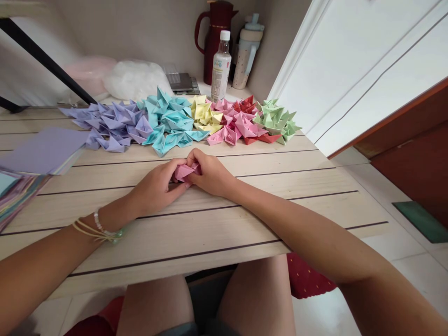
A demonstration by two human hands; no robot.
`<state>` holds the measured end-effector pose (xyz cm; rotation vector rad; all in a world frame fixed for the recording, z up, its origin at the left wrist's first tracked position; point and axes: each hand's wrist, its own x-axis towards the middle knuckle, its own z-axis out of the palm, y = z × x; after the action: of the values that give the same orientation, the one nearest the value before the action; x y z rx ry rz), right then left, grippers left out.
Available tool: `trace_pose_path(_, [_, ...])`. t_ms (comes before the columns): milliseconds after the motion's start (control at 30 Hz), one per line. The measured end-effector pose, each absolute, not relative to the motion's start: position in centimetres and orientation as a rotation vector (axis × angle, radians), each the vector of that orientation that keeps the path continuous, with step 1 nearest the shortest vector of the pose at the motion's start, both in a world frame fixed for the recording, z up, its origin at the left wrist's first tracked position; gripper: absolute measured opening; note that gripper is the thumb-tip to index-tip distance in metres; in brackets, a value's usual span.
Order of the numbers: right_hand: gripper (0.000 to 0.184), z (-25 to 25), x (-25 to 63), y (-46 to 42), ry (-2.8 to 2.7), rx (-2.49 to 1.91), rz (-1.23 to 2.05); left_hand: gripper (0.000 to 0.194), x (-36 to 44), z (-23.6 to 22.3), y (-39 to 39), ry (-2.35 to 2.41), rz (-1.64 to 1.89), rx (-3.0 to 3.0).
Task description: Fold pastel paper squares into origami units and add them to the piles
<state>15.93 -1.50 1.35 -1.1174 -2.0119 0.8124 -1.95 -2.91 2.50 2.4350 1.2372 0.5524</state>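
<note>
A small pink folded paper piece (pixel 183 172) is held between both hands, low over the middle of the wooden table (pixel 245 224). My left hand (pixel 159 183) grips its left side, thumb along the near edge and fingers curled behind. From the right, my right hand (pixel 207 173) pinches it with thumb and bent fingers. Parts of the paper are hidden by the fingers, so its full shape does not show. Just beyond the hands lie folded paper boats in heaps: purple (pixel 115 122), turquoise (pixel 171 116), yellow (pixel 205 114), pink (pixel 245 125) and light green (pixel 276 120), with some red among them.
Stacked square paper sheets (pixel 42 148) lie at the left, purple on top. Behind the heaps stand a clear bottle (pixel 221 70), a dark red jug (pixel 212 46) and a pale tumbler (pixel 247 56). A white plastic bag (pixel 138 80) lies at the back left.
</note>
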Motion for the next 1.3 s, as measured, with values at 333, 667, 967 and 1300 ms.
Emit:
trace_pose_path(333, [0.016,1.37,16.0,-1.55,-2.017,-1.119,0.813,0.04,-1.84,2.74,-3.03,1.254,0.535,2.435])
trace_pose_path(667, [0.017,1.32,16.03,-1.51,-2.018,-1.11,0.808,0.04,-1.88,2.62,-2.98,1.247,0.551,2.419])
trace_pose_path(967, [0.017,1.43,15.94,-1.54,-2.007,-1.132,0.824,0.042,-2.06,2.46,-2.94,1.232,0.573,2.417])
trace_pose_path(1300, [0.017,1.43,15.9,-1.63,-2.0,-1.142,0.831,0.041,-2.2,2.17,-2.82,1.206,0.578,2.412])
